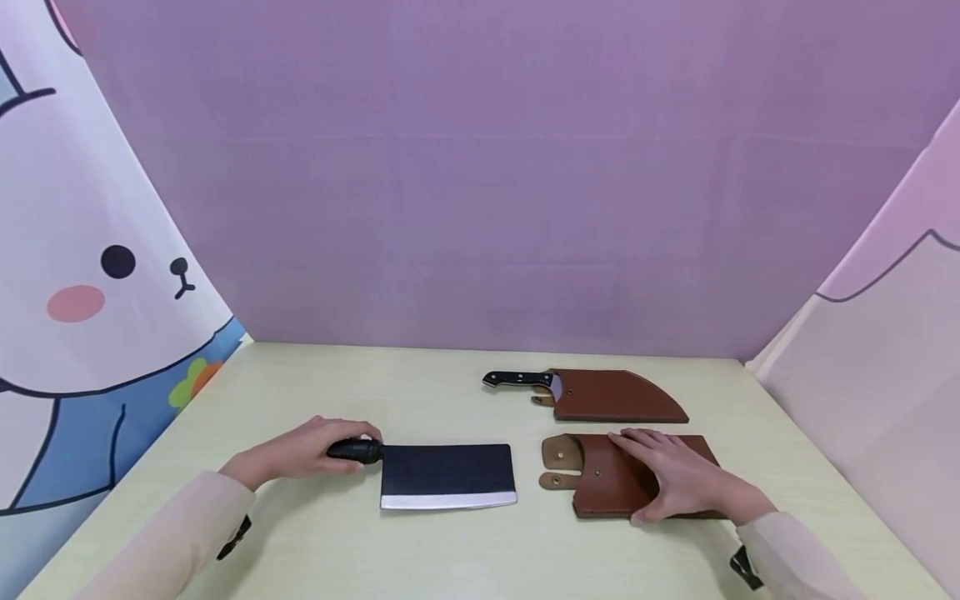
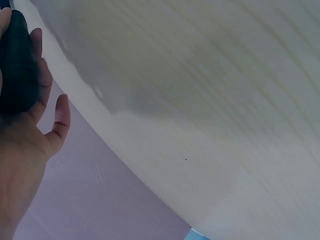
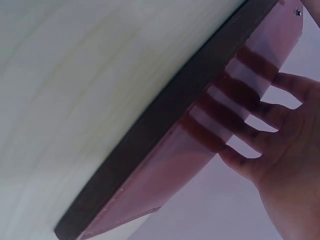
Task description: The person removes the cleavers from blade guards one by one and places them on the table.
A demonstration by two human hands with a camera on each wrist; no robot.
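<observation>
A cleaver with a dark blade and a bright cutting edge lies on the table, its edge toward me. My left hand holds its black handle between thumb and fingers; the left wrist view shows the handle against the palm side. To the right is a brown leather sheath with two snap straps on its left end. My right hand spans this sheath, fingers near its far edge and thumb at its near edge. Fairly straight fingers touch the glossy leather in the right wrist view.
Behind the sheath, a second knife with a black riveted handle sits in another brown sheath. The pale wooden table ends at a purple backdrop. Printed cloth panels stand at both sides.
</observation>
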